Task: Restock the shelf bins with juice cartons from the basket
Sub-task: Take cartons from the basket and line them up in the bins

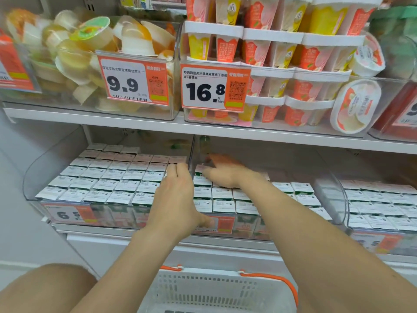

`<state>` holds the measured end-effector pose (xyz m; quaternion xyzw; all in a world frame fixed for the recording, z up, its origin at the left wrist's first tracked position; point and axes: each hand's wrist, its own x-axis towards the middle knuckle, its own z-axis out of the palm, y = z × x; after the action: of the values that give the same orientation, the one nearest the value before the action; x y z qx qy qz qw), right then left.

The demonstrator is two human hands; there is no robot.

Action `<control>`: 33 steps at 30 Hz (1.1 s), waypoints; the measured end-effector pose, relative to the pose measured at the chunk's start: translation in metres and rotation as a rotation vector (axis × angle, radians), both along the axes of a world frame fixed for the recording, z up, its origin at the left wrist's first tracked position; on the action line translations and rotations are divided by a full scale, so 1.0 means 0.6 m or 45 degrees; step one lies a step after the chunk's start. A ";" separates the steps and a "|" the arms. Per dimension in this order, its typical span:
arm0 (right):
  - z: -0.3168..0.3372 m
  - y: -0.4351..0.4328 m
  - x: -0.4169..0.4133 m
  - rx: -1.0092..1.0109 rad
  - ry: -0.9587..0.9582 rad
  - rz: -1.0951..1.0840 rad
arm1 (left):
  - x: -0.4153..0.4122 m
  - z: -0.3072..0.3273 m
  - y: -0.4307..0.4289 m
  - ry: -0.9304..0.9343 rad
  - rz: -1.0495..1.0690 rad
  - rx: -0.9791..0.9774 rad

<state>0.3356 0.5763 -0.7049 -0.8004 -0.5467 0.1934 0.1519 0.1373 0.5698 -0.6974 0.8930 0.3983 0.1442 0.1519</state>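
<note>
White shop shelf (135, 123), clear bins (45, 161) packed with white-topped juice cartons (112, 177)
Left hand (173, 199) lies flat on cartons; right hand (225, 175) blurred, grip unclear

Counts: 2 hands, left hand (173, 199) and right hand (222, 172); 1 basket (216, 290); 3 clear bins of juice cartons (112, 175): left bin (45, 159), middle bin (327, 177), right bin (370, 236); cartons partly hidden, no exact count

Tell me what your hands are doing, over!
Left hand resting on left bin's cartons. Right hand touching a middle-bin carton, grip blurred. Basket below, nothing blocking.
</note>
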 end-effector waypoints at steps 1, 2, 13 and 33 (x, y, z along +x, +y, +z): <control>-0.001 0.011 -0.001 -0.018 0.022 0.017 | -0.001 -0.001 0.000 -0.001 0.004 0.002; -0.002 0.021 -0.002 -0.048 0.050 0.037 | -0.001 -0.001 0.000 0.000 0.006 0.009; 0.023 -0.016 -0.025 0.001 -0.108 0.169 | -0.005 0.005 -0.015 0.101 0.026 0.082; 0.016 -0.150 0.117 0.068 0.011 -0.240 | 0.045 -0.032 -0.075 0.001 -0.497 0.475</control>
<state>0.4058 0.4866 -0.6952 -0.8431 -0.4734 0.1669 0.1931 0.1642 0.5246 -0.7165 0.9655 0.1854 0.1826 0.0093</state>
